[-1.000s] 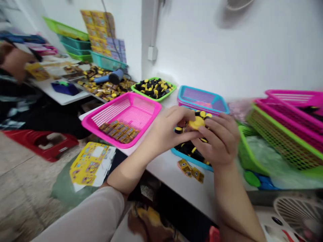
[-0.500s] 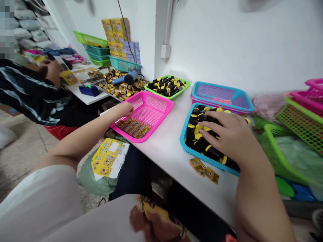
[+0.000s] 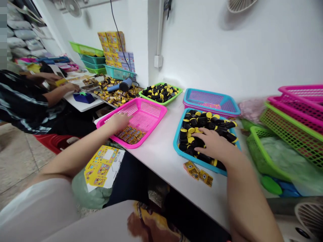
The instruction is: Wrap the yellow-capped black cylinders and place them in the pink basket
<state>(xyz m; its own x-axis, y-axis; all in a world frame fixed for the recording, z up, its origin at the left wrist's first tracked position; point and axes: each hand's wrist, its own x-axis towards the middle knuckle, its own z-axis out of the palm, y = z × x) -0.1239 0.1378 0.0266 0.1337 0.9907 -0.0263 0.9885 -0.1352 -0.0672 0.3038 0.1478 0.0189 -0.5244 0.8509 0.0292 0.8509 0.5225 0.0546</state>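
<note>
My right hand [image 3: 213, 143] is in a blue basket [image 3: 177, 148] full of small black cylinders with yellow caps [image 3: 199, 120]. Its fingers are spread and rest on the pieces. Inside the left part of a pink basket [image 3: 161, 117] is my left hand [image 3: 120, 121], its fingers curled; what they hold, if anything, is hidden. Just below that hand, small yellow-brown labelled cylinders [image 3: 131, 135] lie in tidy rows. Two small stacks of yellow printed labels [image 3: 198, 173] lie on the white table [image 3: 161, 158] in front of the blue basket.
A green basket [image 3: 161, 92] of black-and-yellow pieces stands behind the pink one. Empty blue and pink baskets [image 3: 212, 101] are stacked near the wall, with more baskets [image 3: 295, 124] to the right. A co-worker [image 3: 30, 104] sits at left. A printed yellow sheet [image 3: 102, 166] lies near my leg.
My left hand has moved from above the pink basket's left side down toward the labelled cylinders. My right hand stays among the black-and-yellow pieces, shifting slightly. The whole view has tilted a little.
</note>
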